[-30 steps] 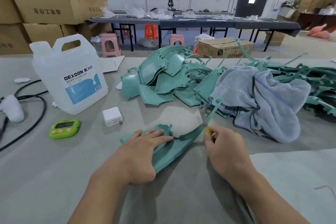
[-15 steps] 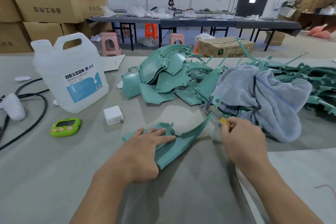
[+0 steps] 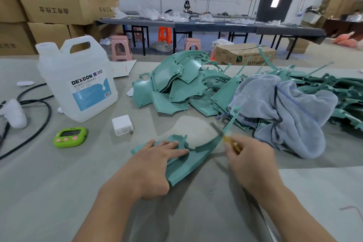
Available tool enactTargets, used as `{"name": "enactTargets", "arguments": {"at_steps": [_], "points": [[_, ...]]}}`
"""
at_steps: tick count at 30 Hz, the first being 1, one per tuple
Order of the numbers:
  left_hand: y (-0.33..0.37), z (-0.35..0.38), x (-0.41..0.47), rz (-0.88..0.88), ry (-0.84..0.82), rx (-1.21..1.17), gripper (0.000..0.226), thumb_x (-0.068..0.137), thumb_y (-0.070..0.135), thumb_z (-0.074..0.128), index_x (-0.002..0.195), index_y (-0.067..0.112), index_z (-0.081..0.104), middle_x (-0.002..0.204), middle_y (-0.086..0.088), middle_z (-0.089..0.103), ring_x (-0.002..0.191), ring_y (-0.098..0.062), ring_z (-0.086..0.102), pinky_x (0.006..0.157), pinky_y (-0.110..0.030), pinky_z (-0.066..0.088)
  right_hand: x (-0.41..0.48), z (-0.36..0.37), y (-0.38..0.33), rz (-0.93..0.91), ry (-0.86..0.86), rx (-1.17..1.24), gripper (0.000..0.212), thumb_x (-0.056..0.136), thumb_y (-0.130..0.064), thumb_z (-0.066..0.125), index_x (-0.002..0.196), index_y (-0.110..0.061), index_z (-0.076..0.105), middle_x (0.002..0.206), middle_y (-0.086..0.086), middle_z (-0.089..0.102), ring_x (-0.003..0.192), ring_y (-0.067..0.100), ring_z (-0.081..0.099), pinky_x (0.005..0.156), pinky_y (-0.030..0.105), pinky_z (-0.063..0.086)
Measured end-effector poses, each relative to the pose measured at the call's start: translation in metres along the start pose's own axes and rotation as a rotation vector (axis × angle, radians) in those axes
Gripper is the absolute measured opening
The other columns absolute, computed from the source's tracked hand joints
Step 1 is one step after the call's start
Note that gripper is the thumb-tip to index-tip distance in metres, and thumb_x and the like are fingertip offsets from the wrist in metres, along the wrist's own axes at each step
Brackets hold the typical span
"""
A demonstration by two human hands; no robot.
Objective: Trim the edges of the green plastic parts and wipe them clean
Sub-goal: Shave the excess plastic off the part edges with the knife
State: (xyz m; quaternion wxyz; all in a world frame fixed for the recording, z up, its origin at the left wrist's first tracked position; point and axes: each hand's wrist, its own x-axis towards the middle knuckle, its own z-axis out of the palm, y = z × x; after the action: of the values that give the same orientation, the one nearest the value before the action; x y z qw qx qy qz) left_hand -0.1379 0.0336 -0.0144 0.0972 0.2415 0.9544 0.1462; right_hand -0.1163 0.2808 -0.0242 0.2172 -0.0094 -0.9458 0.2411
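Observation:
A curved green plastic part [image 3: 193,156] lies flat on the grey table in front of me. My left hand [image 3: 155,165] presses on its left half with straight fingers. My right hand [image 3: 249,160] grips a small knife with a yellow handle [image 3: 232,143]; the blurred blade touches the part's thin upper arm near its right edge. Behind, a pile of green plastic parts [image 3: 176,84] stretches to the right, and a grey-blue cloth [image 3: 290,108] lies crumpled on top of it.
A white jug labelled DEXCON [image 3: 78,80] stands at the left. Near it lie a white charger [image 3: 122,124], a green timer [image 3: 69,136] and a black cable [image 3: 39,122]. Cardboard boxes [image 3: 53,4] are stacked at the back left. A paler sheet [image 3: 322,192] covers the table's right front.
My right hand with the knife slid up and right along the part's thin arm, then came partly back toward the part. My left hand stayed pressed on the part.

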Motion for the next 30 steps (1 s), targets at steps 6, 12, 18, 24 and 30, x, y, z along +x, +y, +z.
{"name": "enactTargets", "arguments": {"at_steps": [6,12,18,24,30], "points": [[0.003,-0.002,-0.002,-0.004,-0.015,-0.006,0.107,0.053,0.020,0.043,0.152,0.056,0.020,0.166,0.020,0.011,0.151,0.002,0.005,0.114,-0.019,-0.016,0.009,0.003,0.010,0.138,0.033,-0.143,0.027,0.097,-0.035,0.056,0.076,-0.022,0.067,0.053,-0.003,0.058,0.049,0.014,0.051,0.048,0.030,0.034],[-0.004,-0.010,-0.008,-0.002,-0.121,-0.253,0.102,0.052,0.018,0.046,0.142,0.067,0.033,0.156,0.037,0.009,0.140,0.014,0.000,0.117,-0.017,-0.012,0.006,0.005,0.019,0.230,0.131,-0.082,0.026,0.096,-0.032,0.053,0.075,-0.017,0.055,0.062,-0.001,0.057,0.063,0.030,0.051,0.057,0.036,0.037],[-0.020,-0.003,-0.001,-0.447,0.394,-0.261,0.063,0.084,0.049,0.068,0.143,0.038,0.049,0.143,0.013,0.054,0.126,-0.014,0.053,0.103,-0.032,0.043,0.008,0.004,0.018,0.242,0.114,-0.095,0.030,0.096,-0.032,0.053,0.070,-0.017,0.050,0.061,0.000,0.056,0.063,0.032,0.049,0.058,0.037,0.036],[-0.022,0.000,0.008,-0.616,0.442,-0.662,0.067,0.059,0.044,0.087,0.121,0.028,0.067,0.099,0.006,0.068,0.093,-0.020,0.067,0.091,-0.034,0.053,0.004,0.005,0.015,0.147,0.143,0.043,0.029,0.095,-0.032,0.057,0.069,-0.019,0.056,0.054,-0.002,0.055,0.057,0.014,0.051,0.051,0.023,0.033],[-0.005,0.000,0.015,-0.421,0.662,-1.179,0.024,0.078,0.002,0.080,0.083,0.025,0.079,0.080,-0.004,0.077,0.064,-0.016,0.067,0.065,-0.027,0.057,-0.009,0.018,-0.010,0.006,0.082,0.234,0.019,0.094,-0.030,0.061,0.080,-0.020,0.068,0.064,-0.008,0.062,0.066,0.012,0.055,0.063,0.025,0.043]]}}
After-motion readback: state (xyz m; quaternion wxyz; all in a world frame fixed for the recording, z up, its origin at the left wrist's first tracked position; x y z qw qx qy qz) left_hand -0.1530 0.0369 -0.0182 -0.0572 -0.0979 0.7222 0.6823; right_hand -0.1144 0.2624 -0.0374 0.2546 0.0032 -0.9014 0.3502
